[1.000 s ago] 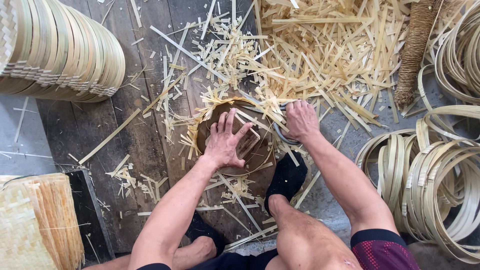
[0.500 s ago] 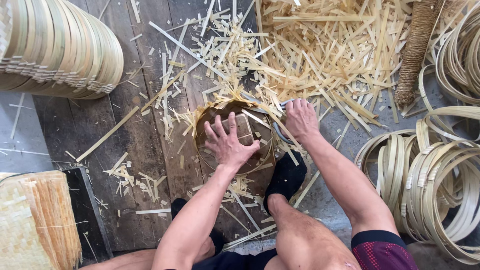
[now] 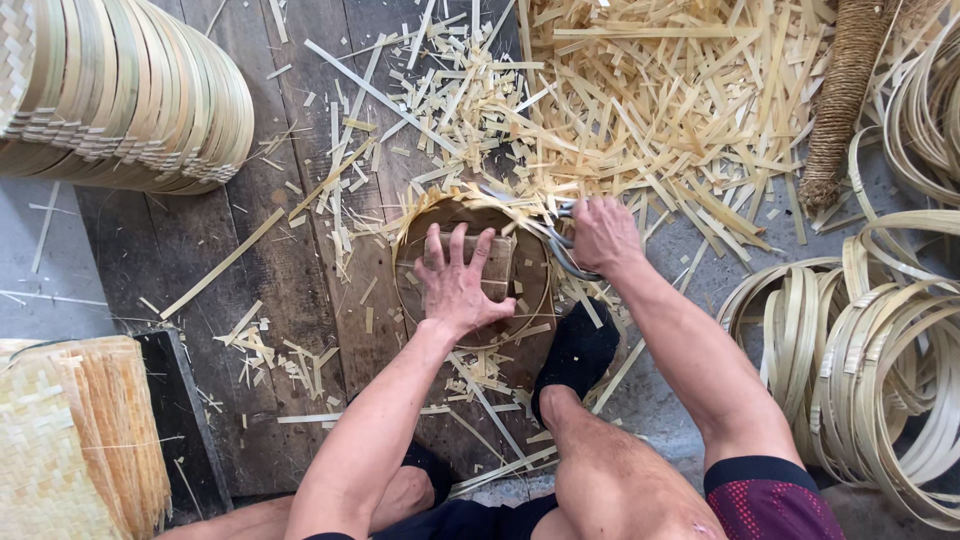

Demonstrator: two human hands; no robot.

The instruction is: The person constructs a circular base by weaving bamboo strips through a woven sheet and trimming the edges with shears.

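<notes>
My left hand point(image 3: 457, 282) lies flat, fingers spread, on a round woven bamboo piece point(image 3: 470, 265) held inside a thin hoop on the wooden boards. A small wooden block point(image 3: 500, 262) shows under my fingers. My right hand point(image 3: 603, 235) grips metal shears point(image 3: 563, 250) at the right rim of the round piece. Cut strip ends stick out around the rim. My right foot in a black sock point(image 3: 575, 355) rests just below the piece.
A stack of finished woven trays point(image 3: 120, 95) lies at the upper left. Loose bamboo strips point(image 3: 680, 110) cover the floor above. Bamboo hoops point(image 3: 870, 350) pile at the right, a coiled rope bundle point(image 3: 840, 100) at the upper right, woven mats point(image 3: 70, 440) at the lower left.
My left hand has shifted a little lower on the round piece. My right hand has moved slightly left along the rim with the shears.
</notes>
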